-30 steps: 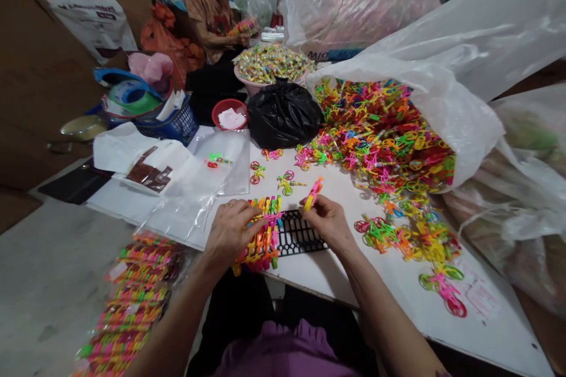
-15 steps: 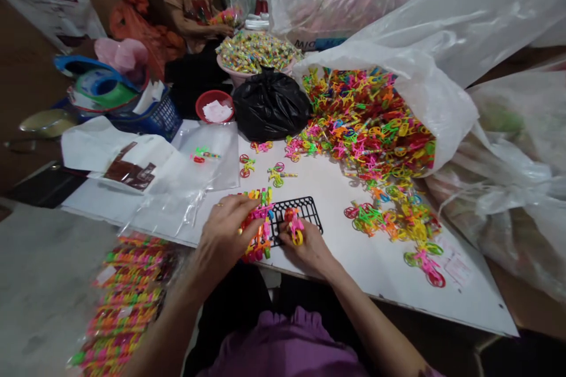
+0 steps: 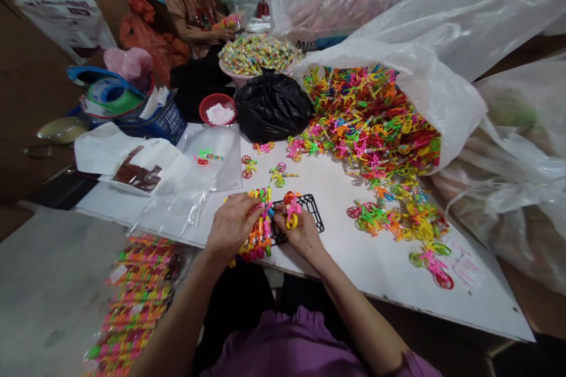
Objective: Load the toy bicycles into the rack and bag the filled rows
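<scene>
A black plastic grid rack point(image 3: 309, 213) lies on the white board point(image 3: 384, 271) near its front edge. Its left half is packed with a row of upright colourful toy bicycles point(image 3: 259, 230). My left hand point(image 3: 232, 225) is curled over that row, fingers pressing on it. My right hand point(image 3: 297, 233) pinches a pink and yellow toy bicycle point(image 3: 290, 211) standing on the rack just right of the row.
A heap of toy bicycles point(image 3: 375, 135) spills from a big clear bag point(image 3: 442, 53) at right. A black bag point(image 3: 272, 105), red bowl point(image 3: 216, 111), clear sleeves point(image 3: 194, 182), packed strips point(image 3: 132, 288) lie around. Another person point(image 3: 190, 0) sits beyond a candy basin point(image 3: 256, 53).
My right hand has come down from above the rack with a toy bicycle and now holds it on the rack beside the row. My left hand stayed on the row.
</scene>
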